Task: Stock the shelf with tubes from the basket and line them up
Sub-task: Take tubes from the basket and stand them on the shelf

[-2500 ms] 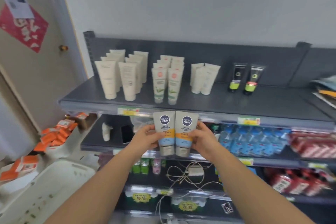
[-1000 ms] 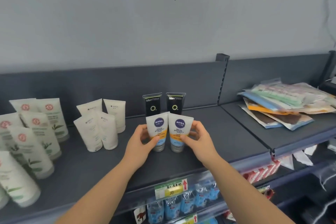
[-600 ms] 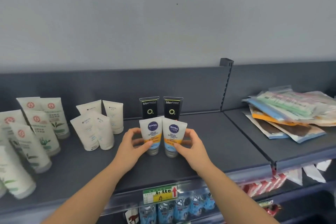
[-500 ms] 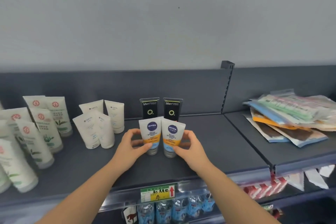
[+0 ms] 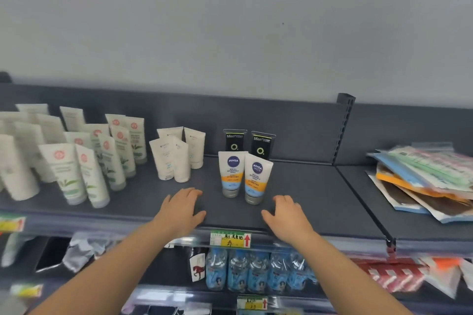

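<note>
Two white, orange and blue Nivea tubes stand cap-down side by side on the dark grey top shelf (image 5: 307, 202): the left tube (image 5: 231, 172) and the right tube (image 5: 256, 179), the right one leaning slightly. Directly behind them stand two black tubes (image 5: 234, 140). My left hand (image 5: 183, 208) hovers at the shelf's front, below and left of the tubes, fingers apart, holding nothing. My right hand (image 5: 286, 215) is below and right of them, also empty with fingers spread. Neither hand touches a tube. The basket is out of view.
Small white tubes (image 5: 176, 156) stand left of the Nivea pair; further left are rows of white tubes with red logos (image 5: 102, 158). A pile of flat packets (image 5: 425, 179) lies on the neighbouring shelf at right. Price tag (image 5: 230, 239) and blue packs (image 5: 256, 271) sit below.
Both hands have let go of the two Nivea tubes and drawn back toward the shelf's front edge. The tubes now stand on their own in front of the black tubes.
</note>
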A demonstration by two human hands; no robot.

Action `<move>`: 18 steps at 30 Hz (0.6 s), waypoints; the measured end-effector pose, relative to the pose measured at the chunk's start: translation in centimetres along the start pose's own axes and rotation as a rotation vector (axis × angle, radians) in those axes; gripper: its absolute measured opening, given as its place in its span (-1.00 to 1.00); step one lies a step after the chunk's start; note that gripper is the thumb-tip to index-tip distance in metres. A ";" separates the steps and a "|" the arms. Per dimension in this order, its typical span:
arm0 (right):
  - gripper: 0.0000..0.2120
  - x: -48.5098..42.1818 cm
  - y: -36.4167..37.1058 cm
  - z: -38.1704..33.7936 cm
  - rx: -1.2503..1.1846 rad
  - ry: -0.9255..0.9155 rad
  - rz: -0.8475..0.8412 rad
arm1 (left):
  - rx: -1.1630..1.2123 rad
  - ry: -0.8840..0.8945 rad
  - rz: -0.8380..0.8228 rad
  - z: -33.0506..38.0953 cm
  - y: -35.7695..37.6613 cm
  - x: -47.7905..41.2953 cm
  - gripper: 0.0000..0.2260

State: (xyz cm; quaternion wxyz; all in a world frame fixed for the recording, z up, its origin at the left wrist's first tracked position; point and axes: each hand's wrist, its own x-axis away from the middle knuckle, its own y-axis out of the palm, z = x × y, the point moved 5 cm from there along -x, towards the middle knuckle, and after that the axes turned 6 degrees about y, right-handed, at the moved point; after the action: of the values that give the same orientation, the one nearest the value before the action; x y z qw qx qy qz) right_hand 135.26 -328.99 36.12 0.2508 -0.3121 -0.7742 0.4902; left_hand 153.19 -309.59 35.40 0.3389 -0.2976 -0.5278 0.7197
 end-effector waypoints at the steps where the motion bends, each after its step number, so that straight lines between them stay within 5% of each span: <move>1: -0.45 0.5 0.3 -0.3 0.069 -0.017 -0.019 | -0.043 -0.020 -0.001 -0.2 -0.1 0.6 -0.45; 18: -0.35 6.2 3.1 -11.2 0.260 -0.244 -0.069 | -0.259 -0.075 0.019 -6.5 -4.7 10.9 -0.32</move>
State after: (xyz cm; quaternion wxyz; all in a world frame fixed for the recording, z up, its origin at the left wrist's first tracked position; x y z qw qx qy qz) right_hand 139.61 -316.73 38.21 0.2097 -0.1885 -0.7393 0.6115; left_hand 152.60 -296.19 37.43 0.2707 -0.3171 -0.6258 0.6592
